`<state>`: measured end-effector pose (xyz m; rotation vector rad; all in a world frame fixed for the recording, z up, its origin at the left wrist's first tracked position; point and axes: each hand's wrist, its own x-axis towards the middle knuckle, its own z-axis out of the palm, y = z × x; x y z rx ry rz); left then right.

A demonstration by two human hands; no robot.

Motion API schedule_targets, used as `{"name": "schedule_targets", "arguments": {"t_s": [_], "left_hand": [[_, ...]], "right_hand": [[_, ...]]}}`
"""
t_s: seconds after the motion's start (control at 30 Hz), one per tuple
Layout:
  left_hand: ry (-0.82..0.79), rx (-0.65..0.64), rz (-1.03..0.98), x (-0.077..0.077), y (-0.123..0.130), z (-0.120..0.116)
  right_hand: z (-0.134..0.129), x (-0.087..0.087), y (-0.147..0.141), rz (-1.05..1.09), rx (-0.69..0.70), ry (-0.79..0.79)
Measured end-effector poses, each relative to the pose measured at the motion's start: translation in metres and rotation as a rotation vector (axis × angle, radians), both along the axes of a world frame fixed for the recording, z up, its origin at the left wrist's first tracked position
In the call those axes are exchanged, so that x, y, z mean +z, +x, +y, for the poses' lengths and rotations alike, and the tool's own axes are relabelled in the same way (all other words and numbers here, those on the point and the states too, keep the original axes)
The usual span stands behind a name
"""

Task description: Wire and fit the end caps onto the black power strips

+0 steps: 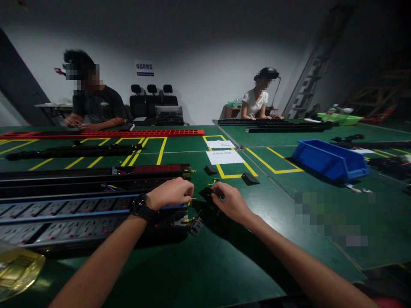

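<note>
My left hand (171,192), with a dark watch on the wrist, is closed in a pinch over the right end of the socket strips. A thin yellowish wire (193,198) pokes out from its fingertips. Just to the right, my right hand (229,201) grips a small black end piece (206,193) between thumb and fingers. Under my left forearm run long black strips with rows of grey sockets (53,231) and small red dots. A grey end piece (195,226) hangs by wires at the nearer strip's end. Two black blocks (249,178) lie beyond my right hand.
A blue bin (332,160) stands at the right. White paper sheets (225,157) lie ahead on the green table. Farther back is a long red rail (105,134). Two people (98,107) sit across the table. A clear yellow container (21,271) is at the lower left.
</note>
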<state>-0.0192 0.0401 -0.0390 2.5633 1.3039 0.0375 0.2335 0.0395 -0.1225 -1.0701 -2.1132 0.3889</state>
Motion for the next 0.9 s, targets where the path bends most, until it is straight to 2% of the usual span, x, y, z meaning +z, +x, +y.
{"name": "schedule_targets", "arguments": {"t_s": [0.3,0.5,0.9], "left_hand": [[-0.048,0.006,0.005,0.009,0.006,-0.003],[-0.056,0.01,-0.002,0.009,0.007,-0.003],[-0.06,0.025,0.013,0.012,0.008,-0.005]], "right_hand": [[-0.007,0.0,-0.007,-0.059,0.074,-0.066],[-0.011,-0.005,-0.015,-0.148,0.105,-0.095],[-0.013,-0.006,-0.021,-0.144,0.25,-0.113]]}}
